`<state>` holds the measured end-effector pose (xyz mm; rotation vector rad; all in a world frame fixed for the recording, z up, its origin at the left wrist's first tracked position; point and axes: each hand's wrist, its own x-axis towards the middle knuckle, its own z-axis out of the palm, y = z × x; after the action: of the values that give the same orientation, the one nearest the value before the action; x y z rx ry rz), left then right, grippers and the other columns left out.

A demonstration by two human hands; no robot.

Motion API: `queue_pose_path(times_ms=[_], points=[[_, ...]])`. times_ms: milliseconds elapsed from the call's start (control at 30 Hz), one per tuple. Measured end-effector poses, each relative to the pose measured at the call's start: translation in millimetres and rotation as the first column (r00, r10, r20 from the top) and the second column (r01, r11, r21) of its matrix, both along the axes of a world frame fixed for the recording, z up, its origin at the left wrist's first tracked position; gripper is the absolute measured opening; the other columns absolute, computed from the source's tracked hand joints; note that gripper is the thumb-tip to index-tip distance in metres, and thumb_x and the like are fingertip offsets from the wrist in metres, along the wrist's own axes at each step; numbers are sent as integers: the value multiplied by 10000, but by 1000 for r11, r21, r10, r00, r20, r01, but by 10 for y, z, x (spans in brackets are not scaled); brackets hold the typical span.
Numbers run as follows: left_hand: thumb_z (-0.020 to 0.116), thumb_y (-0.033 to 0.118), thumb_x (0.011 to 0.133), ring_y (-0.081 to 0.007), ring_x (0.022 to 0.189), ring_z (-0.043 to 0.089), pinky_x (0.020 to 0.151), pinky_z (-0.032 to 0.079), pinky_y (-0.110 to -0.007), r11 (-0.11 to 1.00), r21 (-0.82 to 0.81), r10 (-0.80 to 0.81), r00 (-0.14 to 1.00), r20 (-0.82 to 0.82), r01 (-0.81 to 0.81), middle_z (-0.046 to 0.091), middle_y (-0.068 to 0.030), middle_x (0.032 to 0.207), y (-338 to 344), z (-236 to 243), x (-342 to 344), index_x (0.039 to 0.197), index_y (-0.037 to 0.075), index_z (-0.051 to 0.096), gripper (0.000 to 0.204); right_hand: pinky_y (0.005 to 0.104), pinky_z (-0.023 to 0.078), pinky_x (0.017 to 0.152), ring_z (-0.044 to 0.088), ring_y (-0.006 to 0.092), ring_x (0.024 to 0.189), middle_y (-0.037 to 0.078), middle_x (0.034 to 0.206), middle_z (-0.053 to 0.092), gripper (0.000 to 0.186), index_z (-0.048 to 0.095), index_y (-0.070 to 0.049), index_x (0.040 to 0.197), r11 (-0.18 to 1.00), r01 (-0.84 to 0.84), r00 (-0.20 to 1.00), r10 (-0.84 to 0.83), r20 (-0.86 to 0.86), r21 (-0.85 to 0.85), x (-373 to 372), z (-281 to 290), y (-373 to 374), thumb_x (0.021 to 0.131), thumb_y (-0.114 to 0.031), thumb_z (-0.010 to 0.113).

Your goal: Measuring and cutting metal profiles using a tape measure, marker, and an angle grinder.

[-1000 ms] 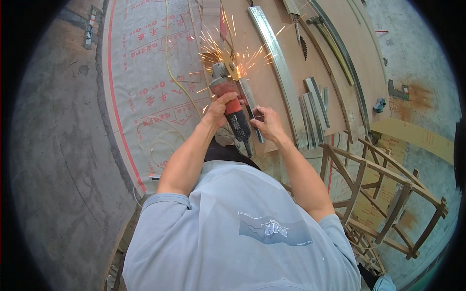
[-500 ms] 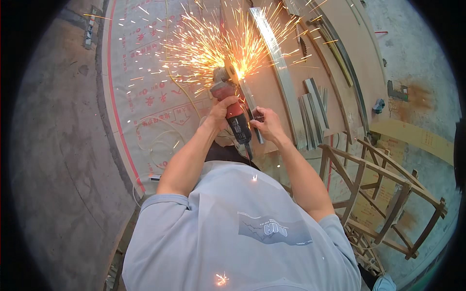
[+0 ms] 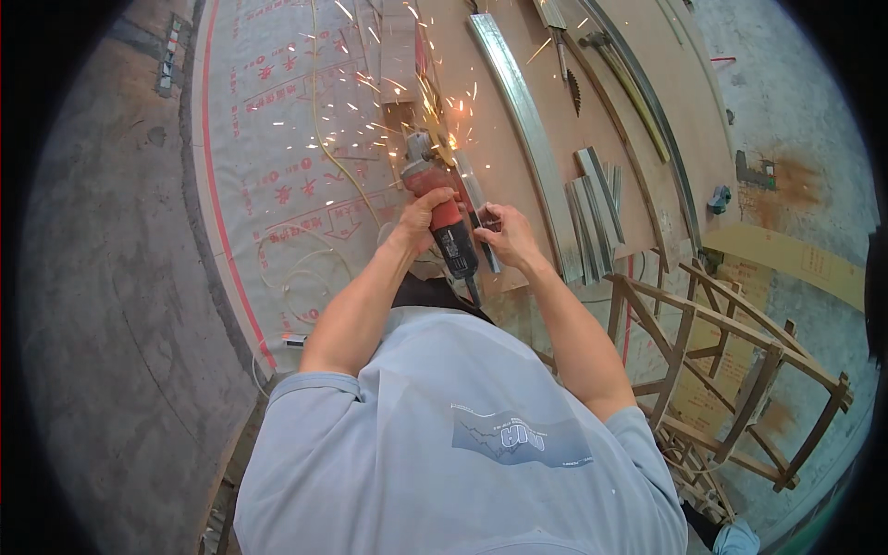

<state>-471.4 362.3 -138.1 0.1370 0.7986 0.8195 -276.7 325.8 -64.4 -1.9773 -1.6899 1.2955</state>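
Note:
My left hand point(image 3: 422, 220) is wrapped round the body of a red and black angle grinder point(image 3: 448, 222). The grinder's metal head points away from me, and its disc touches the far end of a narrow metal strip point(image 3: 474, 190). Sparks point(image 3: 452, 141) fly from that contact. My right hand point(image 3: 505, 233) pinches the near part of the same strip, just right of the grinder. The disc's edge is blurred by the sparks. A power cord leaves the grinder's near end toward my body.
A long silver metal channel point(image 3: 524, 120) lies to the right on the board, with several short channel pieces point(image 3: 592, 217) beside it. Farther right is a hammer with a yellow handle point(image 3: 638, 102). A wooden stool frame point(image 3: 731, 324) stands at lower right. A pale cable point(image 3: 324, 139) runs over the printed sheet point(image 3: 277, 185).
The spray of sparks has shrunk from a wide, bright burst to a few scattered streaks. Both hands, the grinder and the strip stay in nearly the same place.

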Motion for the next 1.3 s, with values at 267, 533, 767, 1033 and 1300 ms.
queue_pose_path(times_ms=[267, 533, 767, 1033, 1300], points=[[752, 172, 867, -226, 925, 709, 792, 609, -394, 996, 66, 61, 998, 18, -62, 704, -156, 1158, -28, 445, -221, 1186, 26, 590, 387, 418, 505, 971, 670, 379, 1021, 210, 1125, 686, 435, 568, -21, 1323, 960, -200, 980, 197, 34, 195, 21, 105, -77, 891, -2, 611], [730, 198, 890, -218, 967, 694, 837, 610, -402, 993, 93, 77, 997, -22, -75, 667, -158, 1267, -92, 317, -592, 1272, 22, 529, 465, 433, 507, 787, 683, 317, 932, 177, 868, 699, 244, 637, -69, 1170, 715, -677, 691, 537, 483, 174, 236, 584, 239, 952, -147, 562], [734, 227, 882, -216, 932, 691, 818, 605, -399, 995, -9, 103, 995, 9, -103, 696, -139, 1177, -164, 109, -577, 1199, 6, 606, 407, 506, 491, 768, 663, 408, 878, 239, 874, 668, 210, 581, -56, 1072, 811, -521, 796, 349, 495, 266, 8, 579, 500, 968, -238, 592], [729, 269, 877, -216, 861, 692, 789, 596, -384, 991, -109, 73, 997, -22, -75, 704, -126, 975, -134, 62, -251, 1133, -11, 640, 390, 418, 511, 730, 676, 317, 820, 220, 886, 678, 290, 593, 21, 1035, 997, -79, 996, 80, 29, -22, 3, -73, 291, 991, -264, 627], [745, 186, 859, -227, 723, 679, 651, 583, -388, 969, -246, -25, 997, -66, 8, 684, -123, 852, 60, -6, -64, 1058, 42, 600, 285, 282, 480, 759, 575, 109, 817, 50, 865, 677, 295, 666, 22, 1198, 989, 140, 938, -120, -327, 40, 192, -350, -60, 1047, -215, 573]])
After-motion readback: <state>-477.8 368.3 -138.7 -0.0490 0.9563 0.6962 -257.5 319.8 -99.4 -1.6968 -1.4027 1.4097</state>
